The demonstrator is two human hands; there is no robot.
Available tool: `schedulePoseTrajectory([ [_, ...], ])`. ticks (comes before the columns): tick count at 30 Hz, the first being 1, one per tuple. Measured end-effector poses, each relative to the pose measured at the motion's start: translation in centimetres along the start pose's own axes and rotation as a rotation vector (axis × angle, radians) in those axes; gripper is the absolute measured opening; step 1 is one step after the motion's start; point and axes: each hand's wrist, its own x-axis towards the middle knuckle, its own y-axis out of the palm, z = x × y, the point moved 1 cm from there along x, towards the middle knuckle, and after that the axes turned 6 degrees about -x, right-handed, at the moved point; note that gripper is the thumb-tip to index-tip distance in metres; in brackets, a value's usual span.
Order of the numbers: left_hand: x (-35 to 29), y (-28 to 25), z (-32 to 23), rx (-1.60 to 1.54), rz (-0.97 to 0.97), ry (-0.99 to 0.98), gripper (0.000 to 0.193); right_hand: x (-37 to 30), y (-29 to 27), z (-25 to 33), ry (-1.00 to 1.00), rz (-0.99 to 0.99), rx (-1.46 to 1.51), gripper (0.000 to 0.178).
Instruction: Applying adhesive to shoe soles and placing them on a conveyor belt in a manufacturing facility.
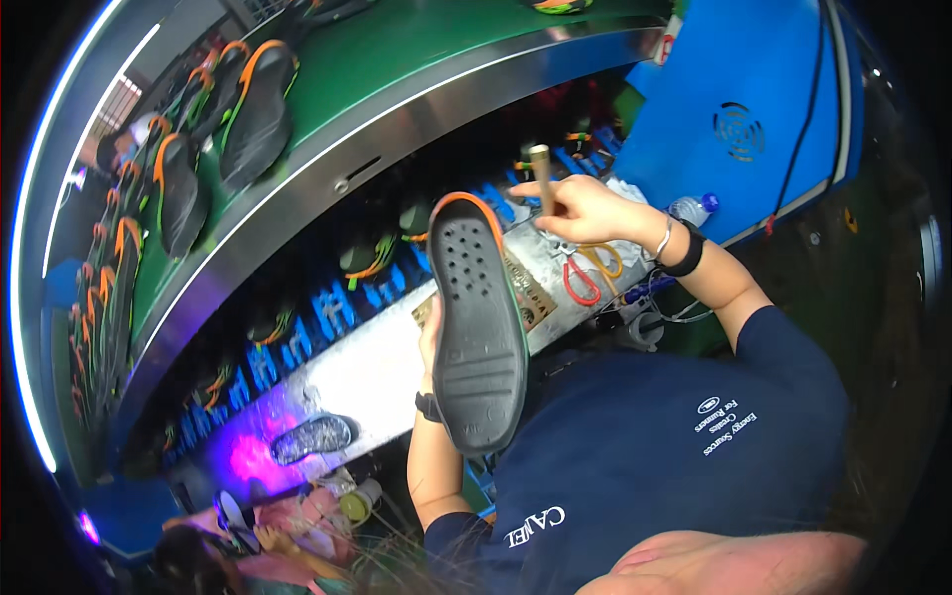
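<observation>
My left hand (428,342) is closed on a shoe sole (480,337), mostly hidden behind it. The sole is black with an orange and green rim; small holes dot its upper end, and its hollow side shows. Just right of the sole's top, my right hand (585,210) grips a tan, rod-like handle (541,177) that stands nearly upright, apart from the sole. What lies at the handle's lower end is hidden. Below this hand, red-handled scissors (581,284) and a yellow looped handle (607,260) rest on the pale bench (382,369).
A green conveyor (377,50) with a metal edge carries several black soles (260,119). Under it hang rows of blue clips (332,309). Another sole (312,437) lies on the bench near purple light. A blue cabinet (694,89), a bottle (694,208) and a person in pink (307,521) are nearby.
</observation>
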Motion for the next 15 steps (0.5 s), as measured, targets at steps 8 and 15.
schedulePoseTrajectory([
  [8,-3.6,-2.0,-3.1,0.090,-0.112,0.237,0.047,-0.6,6.4,-2.2,0.036,-0.096,0.614,0.013],
  [15,-6.4,-0.6,-2.6,-0.019,-0.384,0.270,0.044,1.2,11.7,-3.9,0.063,-0.073,0.592,0.014],
])
